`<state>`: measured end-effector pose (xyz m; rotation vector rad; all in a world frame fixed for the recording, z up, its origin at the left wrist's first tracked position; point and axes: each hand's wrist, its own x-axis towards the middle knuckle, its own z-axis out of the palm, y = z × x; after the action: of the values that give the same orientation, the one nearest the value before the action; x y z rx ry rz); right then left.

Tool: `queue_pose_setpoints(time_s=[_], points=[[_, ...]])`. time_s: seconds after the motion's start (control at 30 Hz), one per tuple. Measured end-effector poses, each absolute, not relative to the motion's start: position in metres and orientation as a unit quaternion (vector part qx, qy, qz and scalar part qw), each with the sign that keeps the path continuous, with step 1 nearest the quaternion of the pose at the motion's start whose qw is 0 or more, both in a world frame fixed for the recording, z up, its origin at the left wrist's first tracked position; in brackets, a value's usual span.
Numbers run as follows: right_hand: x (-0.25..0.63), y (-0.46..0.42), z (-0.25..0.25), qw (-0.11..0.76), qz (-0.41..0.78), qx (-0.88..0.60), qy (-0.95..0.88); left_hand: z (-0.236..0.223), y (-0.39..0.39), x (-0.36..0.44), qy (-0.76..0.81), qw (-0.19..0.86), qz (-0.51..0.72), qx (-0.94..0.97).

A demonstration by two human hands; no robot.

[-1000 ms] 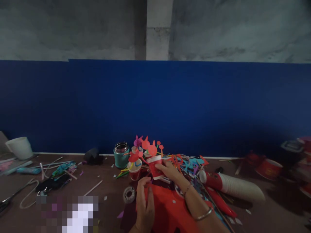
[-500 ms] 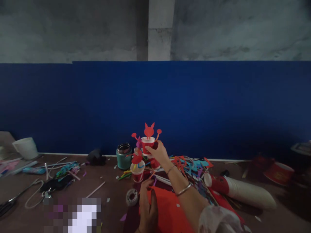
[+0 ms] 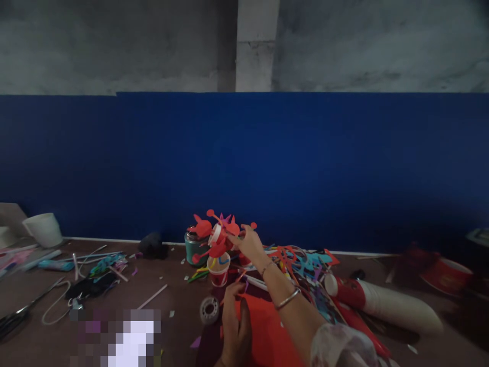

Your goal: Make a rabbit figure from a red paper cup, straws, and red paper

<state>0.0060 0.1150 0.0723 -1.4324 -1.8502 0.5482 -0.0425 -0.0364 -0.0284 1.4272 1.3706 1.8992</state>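
Up behind the other cups, my right hand [image 3: 250,247] is closed on a small red-and-white paper cup [image 3: 215,235] with a red paper cat figure rising from it. That cup leans over to the left, its white rim facing left. Just below it stands another paper cup [image 3: 219,272] with a red cutout on top. Low in the middle, my left hand [image 3: 236,323] lies at the left edge of a red paper sheet [image 3: 271,331], thumb and fingers apart, with nothing visible in it. A tape roll [image 3: 209,310] sits beside it on the left.
A teal jar [image 3: 193,251] stands behind the cups. Coloured paper scraps [image 3: 305,262] are heaped to the right, near a long stack of white cups [image 3: 397,306] lying sideways. Scissors [image 3: 19,316] lie far left. A blue panel [image 3: 244,163] rises behind the table.
The paper cup in my right hand has gone from upright to tilted left and has come down a little. My left hand has stayed by the red sheet.
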Motion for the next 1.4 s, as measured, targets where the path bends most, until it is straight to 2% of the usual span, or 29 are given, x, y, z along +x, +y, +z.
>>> queue_pose_setpoints(time_s=[0.57,0.73,0.93,1.4], points=[[0.002,0.086,0.087,0.260,0.055,-0.525,-0.809,-0.025,-0.035,-0.043,0.489,0.187,0.682,0.511],[0.004,0.081,0.088,0.258,0.011,-0.500,-0.827,-0.023,-0.036,-0.043,0.484,0.181,0.687,0.512],[0.005,0.083,0.080,0.302,0.023,-0.570,-0.764,-0.022,-0.035,-0.046,0.472,0.190,0.684,0.523],[0.001,0.081,0.072,0.271,0.012,-0.579,-0.769,-0.022,-0.035,-0.045,0.474,0.182,0.685,0.523]])
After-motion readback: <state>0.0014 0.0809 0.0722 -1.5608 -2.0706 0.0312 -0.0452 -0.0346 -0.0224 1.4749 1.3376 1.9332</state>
